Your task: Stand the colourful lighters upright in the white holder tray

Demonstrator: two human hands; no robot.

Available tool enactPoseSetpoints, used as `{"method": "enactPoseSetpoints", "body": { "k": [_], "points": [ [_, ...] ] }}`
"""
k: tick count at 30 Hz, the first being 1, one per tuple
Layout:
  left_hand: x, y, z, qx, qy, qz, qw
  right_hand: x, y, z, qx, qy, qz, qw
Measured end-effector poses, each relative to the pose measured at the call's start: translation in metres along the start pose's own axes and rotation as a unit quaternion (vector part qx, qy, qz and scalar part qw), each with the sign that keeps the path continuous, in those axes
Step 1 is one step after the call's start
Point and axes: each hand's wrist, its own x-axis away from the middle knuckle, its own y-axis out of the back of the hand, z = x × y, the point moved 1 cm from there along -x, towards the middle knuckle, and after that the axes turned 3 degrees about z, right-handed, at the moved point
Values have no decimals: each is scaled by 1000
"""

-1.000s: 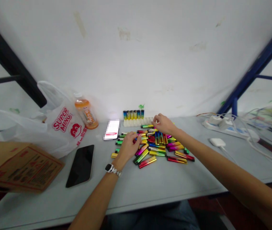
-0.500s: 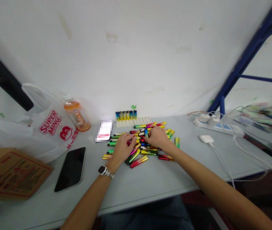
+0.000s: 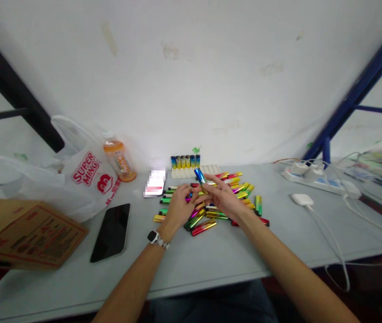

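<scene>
A blue-and-yellow metallic lighter [image 3: 200, 175] is tilted up in my right hand [image 3: 223, 196], pinched between thumb and fingers above the pile. My left hand [image 3: 180, 207], with a watch on its wrist, is low over the pile's left side. Its fingers are curled in close to the right fingertips; what they hold, if anything, is hidden. Under and around both hands lie several loose lighters [image 3: 204, 227] in red, green, yellow and purple. Behind them, a cream tray with holes [image 3: 191, 173] carries a row of upright blue-and-yellow lighters [image 3: 187, 161] along its back left edge.
Left of the pile are a lit phone [image 3: 156, 181], a dark phone [image 3: 110, 232], an orange drink bottle [image 3: 120, 158], a white plastic bag [image 3: 59, 188] and a cardboard box [image 3: 29, 235]. On the right, a power strip [image 3: 322, 180] and white charger [image 3: 301, 199] trail cables.
My right hand has raised the blue-and-yellow lighter from the pile and turned it upward. My left fingers have come closer to the right ones. The whole view has shifted slightly.
</scene>
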Motion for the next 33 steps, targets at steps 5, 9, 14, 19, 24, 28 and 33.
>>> {"method": "enactPoseSetpoints", "body": {
  "k": [5,9,14,19,24,28,33],
  "points": [
    [-1,2,-2,1,6,-14,1000,-6,-14,-7,-57,12,-5,998],
    [-2,4,-1,6,14,-40,999,-18,-15,-5,-78,5,7,997],
    [-1,5,2,7,16,-37,999,-22,-14,-9,-128,-54,6,990],
    [-1,6,3,16,8,-30,999,-14,-9,-18,-141,-31,-25,989],
    [-1,6,0,28,0,-28,999,-12,-10,-27,-134,-70,-53,987],
    [-1,4,-2,31,2,-25,999,-13,-15,-34,-66,-72,-135,986],
    [0,1,-4,57,1,-22,998,-11,-16,-34,-32,-44,-187,981]
  ]
}}
